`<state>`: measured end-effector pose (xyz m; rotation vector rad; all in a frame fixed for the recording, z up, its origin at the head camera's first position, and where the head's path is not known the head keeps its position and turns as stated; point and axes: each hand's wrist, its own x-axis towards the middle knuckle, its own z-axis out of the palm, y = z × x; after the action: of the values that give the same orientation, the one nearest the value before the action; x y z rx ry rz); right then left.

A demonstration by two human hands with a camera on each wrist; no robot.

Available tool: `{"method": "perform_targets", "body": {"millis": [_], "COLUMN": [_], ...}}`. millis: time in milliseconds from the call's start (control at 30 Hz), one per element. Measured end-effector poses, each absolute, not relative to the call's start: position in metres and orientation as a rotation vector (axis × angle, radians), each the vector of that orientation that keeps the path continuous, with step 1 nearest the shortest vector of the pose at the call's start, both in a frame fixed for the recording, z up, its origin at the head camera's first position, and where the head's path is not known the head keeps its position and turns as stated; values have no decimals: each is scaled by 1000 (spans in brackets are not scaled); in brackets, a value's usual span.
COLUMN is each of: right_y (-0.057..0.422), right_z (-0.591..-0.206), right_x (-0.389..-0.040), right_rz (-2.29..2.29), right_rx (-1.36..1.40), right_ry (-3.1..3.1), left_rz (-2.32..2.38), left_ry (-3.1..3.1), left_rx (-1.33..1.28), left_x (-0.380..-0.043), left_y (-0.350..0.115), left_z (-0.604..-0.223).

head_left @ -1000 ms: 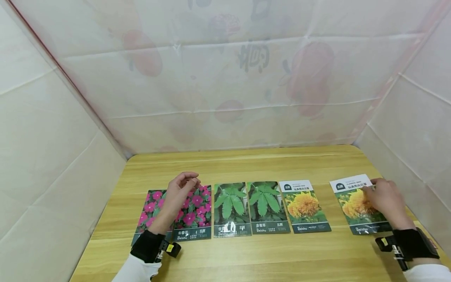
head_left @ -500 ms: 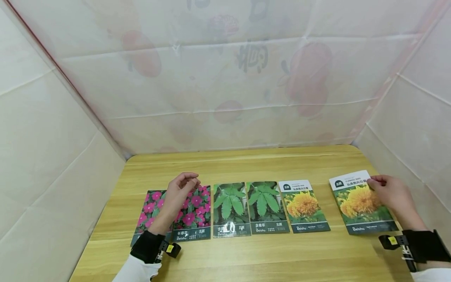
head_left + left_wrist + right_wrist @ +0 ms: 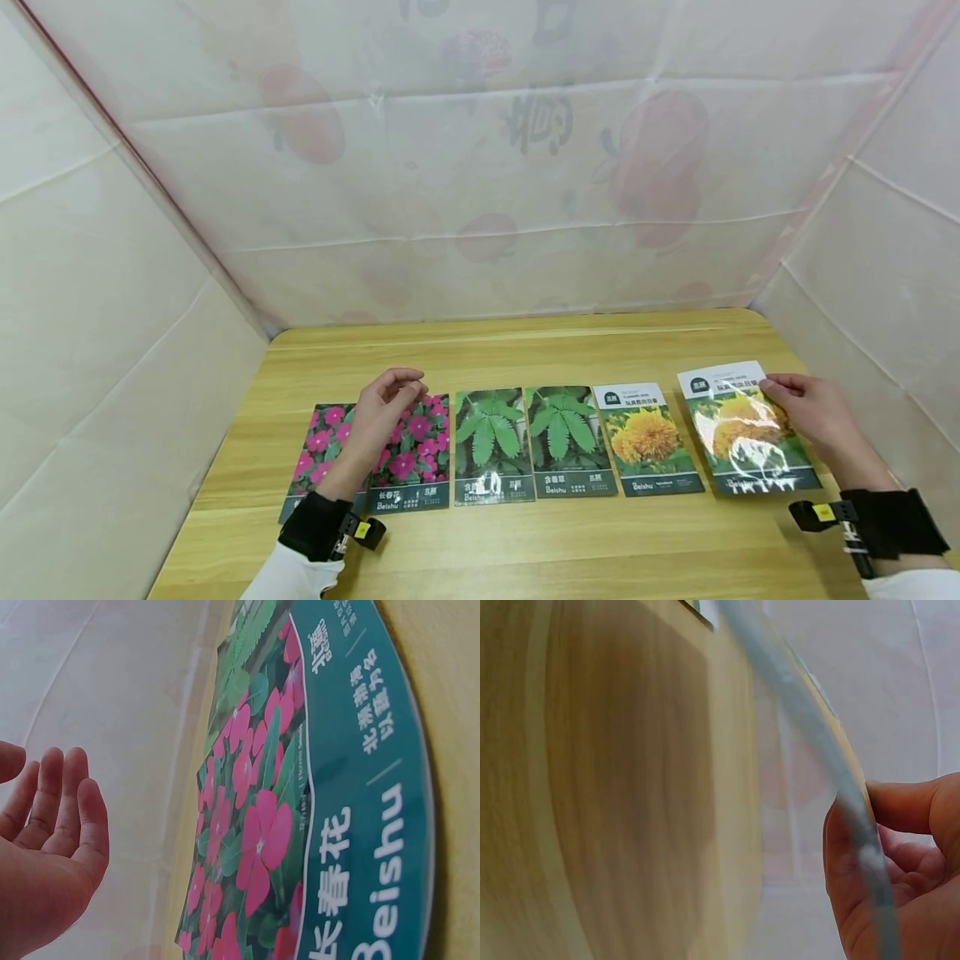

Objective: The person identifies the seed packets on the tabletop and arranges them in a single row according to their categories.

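My right hand (image 3: 813,412) pinches the right edge of a yellow-flower seed packet (image 3: 738,421) between thumb and fingers. In the right wrist view this packet (image 3: 814,731) is seen edge-on and blurred, raised off the table with a shadow beneath. Left of it lies a matching yellow-flower packet (image 3: 651,437). Over two pink-flower packets (image 3: 412,442) hovers my left hand (image 3: 375,421), fingers loosely bent and holding nothing; it partly hides them. The left wrist view shows that hand (image 3: 60,840) apart from the nearer pink-flower packet (image 3: 259,832).
Two green-leaf packets, one left (image 3: 491,442) and one right (image 3: 570,437), lie mid-row between the pink and yellow ones. All rest on a wooden table (image 3: 525,550). Pale printed sheeting (image 3: 450,167) walls the back and both sides.
My right hand has lifted the rightmost yellow-flower packet, first shifting right, then moving back left toward its match. The left hand has stayed in place.
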<state>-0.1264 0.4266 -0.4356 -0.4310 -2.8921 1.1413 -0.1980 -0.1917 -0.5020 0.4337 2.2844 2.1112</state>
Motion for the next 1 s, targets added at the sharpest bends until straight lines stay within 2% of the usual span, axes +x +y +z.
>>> {"method": "perform_targets", "body": {"millis": [100, 233, 367, 667, 1000], "right_y": [427, 426, 425, 427, 425], "right_z": [-441, -448, -454, -460, -462], "right_x": [-128, -130, -133, -142, -148], "right_rz": [1178, 1220, 1268, 1291, 1283], "right_rx": [-432, -395, -376, -388, -409], "right_ry": [-2916, -2938, -2933, -2956, -2953], "left_rz": [2079, 2123, 2071, 2043, 2029], "left_ry": [2325, 2281, 2315, 2309, 2298], "left_rx": [399, 469, 408, 244, 190], "left_x": [-202, -195, -194, -175, -175], "left_y": [-192, -190, -190, -173, -173], "left_z": [-509, -497, -497, -445, -444]}}
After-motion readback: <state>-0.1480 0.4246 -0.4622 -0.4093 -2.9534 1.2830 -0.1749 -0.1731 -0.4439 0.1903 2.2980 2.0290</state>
